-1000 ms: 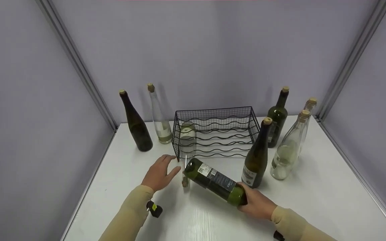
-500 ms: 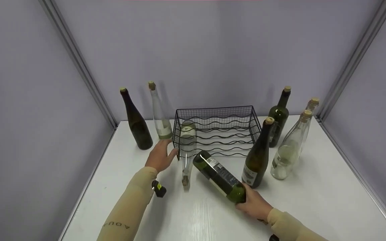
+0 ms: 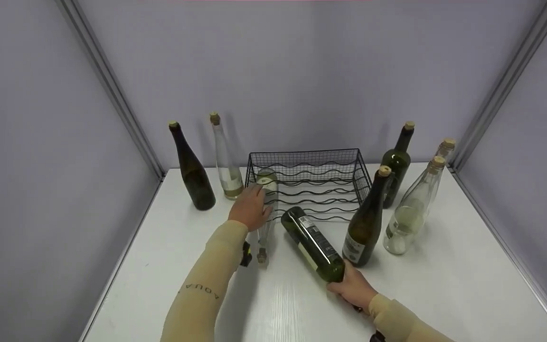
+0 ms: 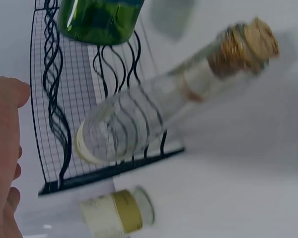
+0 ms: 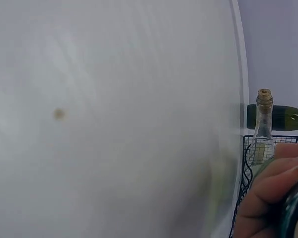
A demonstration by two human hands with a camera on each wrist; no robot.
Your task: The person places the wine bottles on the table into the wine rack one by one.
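Observation:
My right hand (image 3: pixel 353 286) grips a green wine bottle (image 3: pixel 312 244) by the neck end, its base tilted towards the black wire wine rack (image 3: pixel 304 151). In the left wrist view, the bottle's green base (image 4: pixel 99 22) is close to the rack. A clear corked bottle (image 3: pixel 265 233) lies in the rack's leftmost slot, its neck and cork sticking out at the front. Over the rack's front left corner, my left hand (image 3: pixel 249 208) reaches across this clear bottle with fingers extended. In the left wrist view, the left hand (image 4: pixel 4 148) appears along the left edge, apart from the clear glass.
A dark bottle (image 3: pixel 196 183) and a clear bottle (image 3: pixel 228 173) stand left of the rack. To its right are a brown bottle (image 3: pixel 363 230), a green bottle (image 3: pixel 397 166) and clear bottles (image 3: pixel 405 225). Wall panels enclose the white table (image 3: pixel 454 285).
My left hand has moved forward and right, from beside the rack to above the lying clear bottle. The green bottle's base has swung right and forward, towards the rack's front.

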